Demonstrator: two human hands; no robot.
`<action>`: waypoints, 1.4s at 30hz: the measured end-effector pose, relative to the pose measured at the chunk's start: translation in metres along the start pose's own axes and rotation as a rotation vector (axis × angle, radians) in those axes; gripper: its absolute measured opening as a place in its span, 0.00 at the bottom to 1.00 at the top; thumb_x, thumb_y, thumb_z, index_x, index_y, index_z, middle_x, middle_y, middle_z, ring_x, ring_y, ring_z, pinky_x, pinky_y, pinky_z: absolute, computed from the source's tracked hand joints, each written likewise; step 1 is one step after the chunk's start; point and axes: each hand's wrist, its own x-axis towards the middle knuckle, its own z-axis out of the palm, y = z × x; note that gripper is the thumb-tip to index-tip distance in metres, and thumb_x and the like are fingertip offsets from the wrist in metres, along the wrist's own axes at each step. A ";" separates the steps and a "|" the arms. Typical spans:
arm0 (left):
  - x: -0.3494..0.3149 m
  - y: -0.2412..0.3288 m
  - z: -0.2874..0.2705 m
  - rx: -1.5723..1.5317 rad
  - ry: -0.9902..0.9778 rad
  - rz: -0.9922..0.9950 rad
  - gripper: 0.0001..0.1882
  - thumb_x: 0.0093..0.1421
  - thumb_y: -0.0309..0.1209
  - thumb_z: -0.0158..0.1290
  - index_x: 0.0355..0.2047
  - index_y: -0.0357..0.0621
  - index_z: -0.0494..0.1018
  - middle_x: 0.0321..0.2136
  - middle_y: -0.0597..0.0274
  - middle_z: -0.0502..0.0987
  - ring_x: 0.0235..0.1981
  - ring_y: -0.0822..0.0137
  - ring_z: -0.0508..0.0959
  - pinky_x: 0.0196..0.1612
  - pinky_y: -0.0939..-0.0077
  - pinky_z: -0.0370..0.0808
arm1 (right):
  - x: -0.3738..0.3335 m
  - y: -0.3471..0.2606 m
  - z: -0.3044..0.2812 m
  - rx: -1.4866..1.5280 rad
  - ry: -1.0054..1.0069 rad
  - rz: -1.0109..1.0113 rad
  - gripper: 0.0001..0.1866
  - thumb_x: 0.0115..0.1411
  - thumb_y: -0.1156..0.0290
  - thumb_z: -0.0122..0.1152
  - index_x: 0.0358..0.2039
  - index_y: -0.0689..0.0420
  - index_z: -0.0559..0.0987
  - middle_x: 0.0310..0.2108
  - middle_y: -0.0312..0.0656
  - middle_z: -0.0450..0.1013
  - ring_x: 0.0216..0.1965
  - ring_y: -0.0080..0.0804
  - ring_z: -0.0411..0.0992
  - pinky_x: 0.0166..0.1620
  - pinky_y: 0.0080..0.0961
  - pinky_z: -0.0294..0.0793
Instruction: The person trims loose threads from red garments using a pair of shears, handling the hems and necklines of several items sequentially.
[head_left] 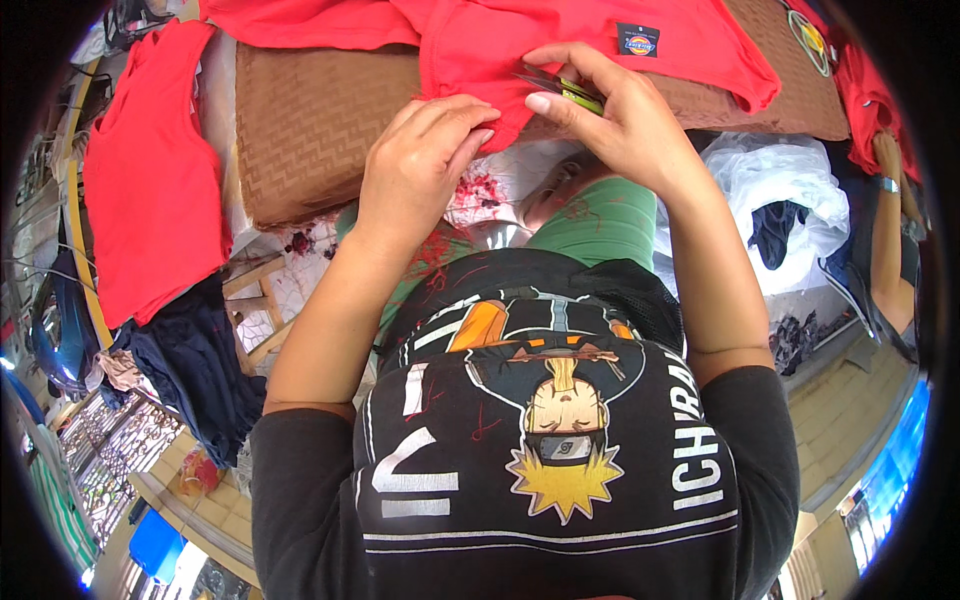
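Observation:
A red garment with a dark label lies over the brown, woven-pattern padded surface in front of me. My left hand is closed, thumb and fingers pinching the garment's near edge. In my right hand sits a pair of thread snips with yellow-green handles. Their dark blades point left over the red cloth, a short way from the left fingertips. My right thumb and fingers curl round the snips; part of the handle is hidden in the palm.
Another red garment hangs at the left above dark blue cloth. On the right is a translucent plastic bag with dark fabric. Red thread scraps lie below my hands. Another person's arm holds red cloth at far right.

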 end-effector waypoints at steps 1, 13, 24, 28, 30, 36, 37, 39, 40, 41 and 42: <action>0.000 0.000 0.001 0.008 0.011 0.009 0.10 0.49 0.25 0.60 0.34 0.43 0.78 0.34 0.61 0.79 0.36 0.61 0.77 0.39 0.71 0.75 | -0.002 -0.003 -0.002 -0.005 0.005 0.008 0.14 0.58 0.70 0.60 0.43 0.62 0.75 0.33 0.42 0.77 0.37 0.23 0.75 0.41 0.22 0.73; 0.006 0.003 -0.005 -0.039 -0.009 -0.074 0.05 0.53 0.25 0.59 0.30 0.40 0.77 0.31 0.57 0.79 0.33 0.61 0.80 0.34 0.73 0.77 | -0.009 0.010 0.010 0.059 -0.090 -0.114 0.10 0.57 0.73 0.60 0.39 0.62 0.76 0.35 0.42 0.76 0.36 0.33 0.76 0.40 0.26 0.73; 0.015 -0.003 -0.072 -0.799 -0.552 0.139 0.05 0.55 0.27 0.57 0.29 0.38 0.77 0.26 0.59 0.78 0.28 0.67 0.78 0.34 0.76 0.74 | -0.009 0.005 -0.001 -0.203 -0.057 -0.184 0.10 0.56 0.70 0.60 0.38 0.59 0.76 0.32 0.41 0.73 0.31 0.33 0.73 0.35 0.27 0.73; 0.026 0.004 -0.104 -0.626 -0.569 0.009 0.05 0.56 0.24 0.55 0.28 0.33 0.76 0.30 0.58 0.78 0.33 0.64 0.78 0.38 0.74 0.72 | -0.006 -0.002 -0.013 0.106 0.046 0.008 0.10 0.57 0.72 0.62 0.38 0.61 0.76 0.30 0.35 0.73 0.30 0.19 0.71 0.35 0.18 0.72; 0.026 0.012 -0.086 -0.387 -0.344 -0.095 0.05 0.56 0.25 0.55 0.29 0.33 0.76 0.32 0.58 0.78 0.34 0.65 0.78 0.39 0.74 0.72 | -0.006 0.001 -0.008 0.174 0.060 0.015 0.11 0.57 0.70 0.64 0.37 0.62 0.77 0.29 0.33 0.73 0.31 0.17 0.70 0.36 0.17 0.71; 0.023 0.013 -0.036 0.004 -0.192 0.105 0.14 0.50 0.27 0.60 0.39 0.44 0.76 0.39 0.59 0.77 0.42 0.60 0.76 0.44 0.70 0.73 | -0.019 0.013 0.008 0.165 -0.208 0.175 0.12 0.57 0.70 0.62 0.39 0.64 0.79 0.27 0.33 0.76 0.31 0.18 0.72 0.35 0.18 0.73; 0.020 0.016 -0.030 -0.023 -0.181 0.097 0.14 0.50 0.27 0.60 0.40 0.44 0.76 0.39 0.59 0.77 0.42 0.60 0.76 0.44 0.70 0.73 | -0.021 0.018 0.014 0.237 -0.256 0.278 0.13 0.57 0.69 0.62 0.41 0.62 0.79 0.26 0.32 0.75 0.28 0.16 0.71 0.31 0.17 0.73; 0.012 0.022 -0.018 -0.146 -0.153 -0.007 0.14 0.49 0.25 0.61 0.38 0.44 0.76 0.37 0.59 0.76 0.39 0.61 0.76 0.42 0.69 0.74 | -0.023 0.018 0.024 0.383 -0.286 0.384 0.12 0.57 0.69 0.63 0.40 0.60 0.80 0.25 0.30 0.74 0.26 0.14 0.69 0.29 0.15 0.72; 0.009 0.028 -0.015 -0.195 -0.146 -0.081 0.14 0.48 0.25 0.60 0.37 0.44 0.75 0.36 0.59 0.76 0.39 0.59 0.76 0.42 0.68 0.74 | -0.023 0.015 0.028 0.457 -0.302 0.435 0.12 0.57 0.68 0.63 0.40 0.59 0.80 0.24 0.29 0.73 0.25 0.13 0.69 0.28 0.15 0.71; 0.006 0.034 -0.014 -0.245 -0.138 -0.155 0.14 0.48 0.25 0.60 0.37 0.44 0.74 0.35 0.59 0.75 0.38 0.58 0.75 0.41 0.67 0.73 | -0.024 0.008 0.030 0.528 -0.252 0.475 0.11 0.56 0.67 0.64 0.38 0.57 0.81 0.22 0.27 0.70 0.23 0.12 0.66 0.26 0.13 0.68; 0.004 0.037 -0.013 -0.294 -0.130 -0.228 0.14 0.47 0.25 0.60 0.36 0.43 0.72 0.34 0.59 0.75 0.37 0.57 0.75 0.41 0.66 0.73 | -0.024 0.010 0.033 0.546 -0.213 0.440 0.10 0.56 0.67 0.64 0.37 0.57 0.81 0.22 0.26 0.70 0.23 0.11 0.65 0.26 0.13 0.67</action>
